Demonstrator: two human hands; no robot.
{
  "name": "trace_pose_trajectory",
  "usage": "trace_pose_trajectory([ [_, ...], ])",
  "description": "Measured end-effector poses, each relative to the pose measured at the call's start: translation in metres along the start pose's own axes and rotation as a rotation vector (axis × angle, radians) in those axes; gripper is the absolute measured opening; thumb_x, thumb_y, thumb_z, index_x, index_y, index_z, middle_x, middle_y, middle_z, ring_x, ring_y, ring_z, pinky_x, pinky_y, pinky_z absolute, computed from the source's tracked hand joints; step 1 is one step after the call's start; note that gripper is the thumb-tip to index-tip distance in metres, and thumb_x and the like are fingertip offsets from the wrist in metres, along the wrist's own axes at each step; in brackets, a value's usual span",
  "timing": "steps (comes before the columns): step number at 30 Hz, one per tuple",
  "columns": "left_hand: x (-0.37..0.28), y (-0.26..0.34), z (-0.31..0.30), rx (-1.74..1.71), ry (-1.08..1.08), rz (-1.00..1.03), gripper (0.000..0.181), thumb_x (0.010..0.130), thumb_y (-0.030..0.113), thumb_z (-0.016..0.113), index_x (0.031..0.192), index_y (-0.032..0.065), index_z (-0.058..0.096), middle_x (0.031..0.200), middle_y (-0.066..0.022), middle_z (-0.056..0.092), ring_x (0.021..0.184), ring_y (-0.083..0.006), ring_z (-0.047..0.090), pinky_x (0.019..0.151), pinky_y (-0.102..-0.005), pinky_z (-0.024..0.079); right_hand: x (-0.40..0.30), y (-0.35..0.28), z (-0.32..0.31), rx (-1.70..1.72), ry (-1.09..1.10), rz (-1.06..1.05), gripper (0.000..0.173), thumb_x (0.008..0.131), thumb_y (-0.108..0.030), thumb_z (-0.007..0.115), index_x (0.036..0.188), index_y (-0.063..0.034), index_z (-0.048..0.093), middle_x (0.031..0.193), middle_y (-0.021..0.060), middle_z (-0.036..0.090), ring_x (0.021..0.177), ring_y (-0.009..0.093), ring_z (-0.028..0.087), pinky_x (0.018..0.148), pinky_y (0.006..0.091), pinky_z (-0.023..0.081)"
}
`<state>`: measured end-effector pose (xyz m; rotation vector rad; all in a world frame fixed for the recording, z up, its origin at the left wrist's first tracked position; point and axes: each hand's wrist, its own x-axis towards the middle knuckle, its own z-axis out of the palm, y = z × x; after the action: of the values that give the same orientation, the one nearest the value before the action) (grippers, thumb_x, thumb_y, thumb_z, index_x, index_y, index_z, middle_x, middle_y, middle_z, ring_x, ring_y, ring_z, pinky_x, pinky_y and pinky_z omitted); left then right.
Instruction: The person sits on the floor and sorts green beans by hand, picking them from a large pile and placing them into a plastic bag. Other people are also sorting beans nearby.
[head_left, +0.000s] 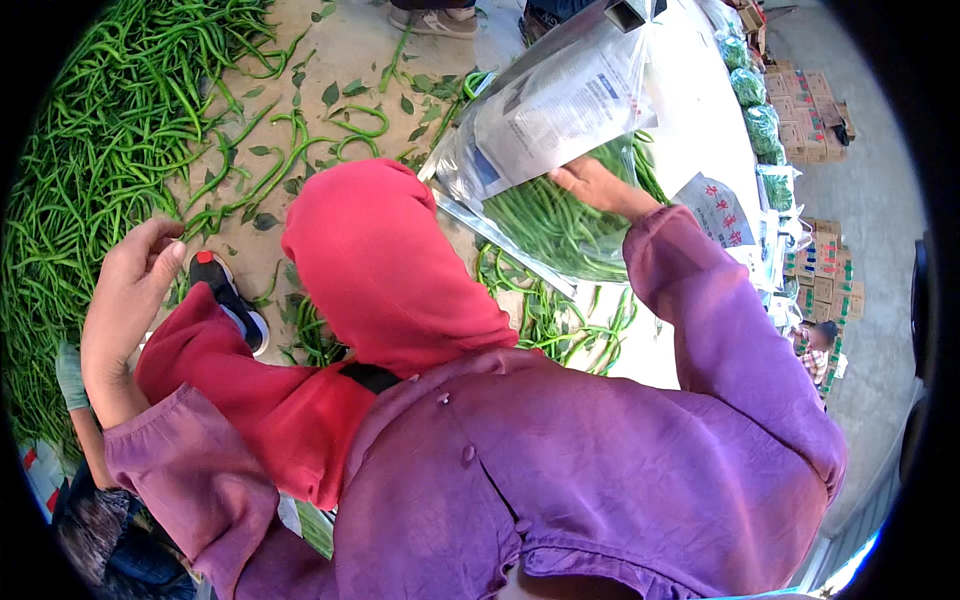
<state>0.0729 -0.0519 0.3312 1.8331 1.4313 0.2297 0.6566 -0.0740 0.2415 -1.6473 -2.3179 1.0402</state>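
My right hand (592, 184) lies against long green chili peppers (544, 225) in a clear plastic bag (611, 259). Its fingertips meet the edge of a printed newspaper sheet (555, 116) that lines the bag; whether they grip it is not plain. A metal frame (517, 251) runs along the near side of the bag. Over on the left, my left hand (135, 277) is raised with bent fingers, and nothing shows in it. It is beside a large heap of loose green chili peppers (112, 142). My red-clothed knee (390, 262) rises between the two hands.
Stray peppers (360, 135) and leaves litter the floor around my shoe (225, 292). Another person's gloved hand (71, 375) is at the lower left; someone's shoe (435, 21) shows at the top. Filled bags (761, 124) line the right, before stacked cartons (806, 112). Another newspaper sheet (716, 210) lies by my right sleeve.
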Motion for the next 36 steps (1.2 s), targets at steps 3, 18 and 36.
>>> trace_pose_trajectory([
  [3,-0.001,0.002,0.001,-0.037,0.01,0.011,0.029,0.089,0.017,0.055,0.108,-0.0045,0.053,0.087,-0.0084,0.058,0.079,-0.0137,0.055,0.072,-0.0263,0.045,-0.019,-0.013,-0.018,0.028,0.182,0.128,0.033,0.086,-0.015,0.058,0.116,-0.0016,0.055,0.115,0.0182,0.051,0.099,0.025,0.055,0.085,0.0334,0.044],
  [18,-0.01,-0.007,0.004,0.077,0.062,0.002,0.028,0.089,0.017,0.053,0.107,-0.0049,0.055,0.075,-0.0054,0.056,0.068,-0.0116,0.051,0.063,-0.0252,0.044,-0.02,-0.038,-0.016,-0.328,0.017,0.031,0.024,0.07,-0.022,0.073,0.076,-0.0033,0.059,0.073,0.0111,0.059,0.067,0.027,0.059,0.06,0.0354,0.046],
  [36,-0.009,-0.022,0.013,0.077,0.056,0.112,0.026,0.088,0.017,0.054,0.104,-0.0025,0.056,0.085,-0.009,0.061,0.076,-0.0173,0.057,0.071,-0.0288,0.047,-0.067,-0.011,-0.064,0.41,0.363,0.382,0.019,0.085,-0.013,0.056,0.096,0.0013,0.052,0.084,0.007,0.057,0.083,0.017,0.061,0.066,0.029,0.047],
])
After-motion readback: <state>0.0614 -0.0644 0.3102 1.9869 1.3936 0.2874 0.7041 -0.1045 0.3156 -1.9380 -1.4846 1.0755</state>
